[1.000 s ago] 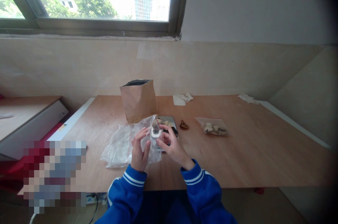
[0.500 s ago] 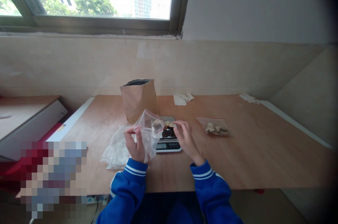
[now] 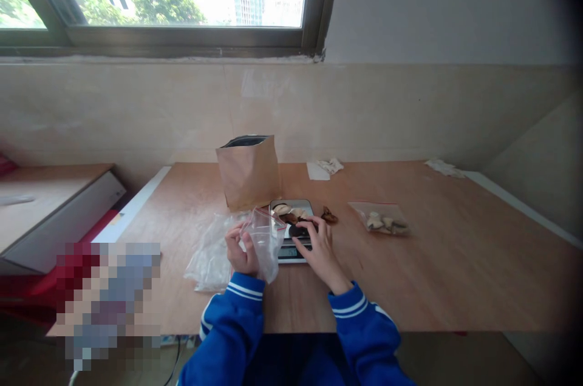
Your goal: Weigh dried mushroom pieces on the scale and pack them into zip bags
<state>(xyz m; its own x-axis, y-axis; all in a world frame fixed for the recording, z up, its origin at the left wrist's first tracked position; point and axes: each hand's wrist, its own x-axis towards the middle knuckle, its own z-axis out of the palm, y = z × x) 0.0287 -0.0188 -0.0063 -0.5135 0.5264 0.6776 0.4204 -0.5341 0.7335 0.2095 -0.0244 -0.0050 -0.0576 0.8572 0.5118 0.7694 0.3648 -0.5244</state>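
My left hand [image 3: 240, 251] is closed on a small clear zip bag [image 3: 265, 241] with a red seal strip, holding it upright with its mouth toward the scale. A small digital scale [image 3: 291, 250] sits just right of the bag, with several dried pieces [image 3: 291, 213] on its platform. My right hand [image 3: 316, 245] reaches over the scale, fingertips down on a dark piece [image 3: 298, 230] there. Whether the fingers grip that piece is unclear.
A brown paper bag [image 3: 249, 171] stands open behind the scale. Loose clear bags [image 3: 209, 250] lie left of my hands. One dried piece [image 3: 328, 215] and a filled zip bag [image 3: 381, 219] lie to the right. Crumpled paper [image 3: 328, 165] sits near the wall.
My right hand left the bag's mouth and moved right and down onto the scale's platform. My left hand kept the bag and lowered it slightly. The camera view shifted a little.
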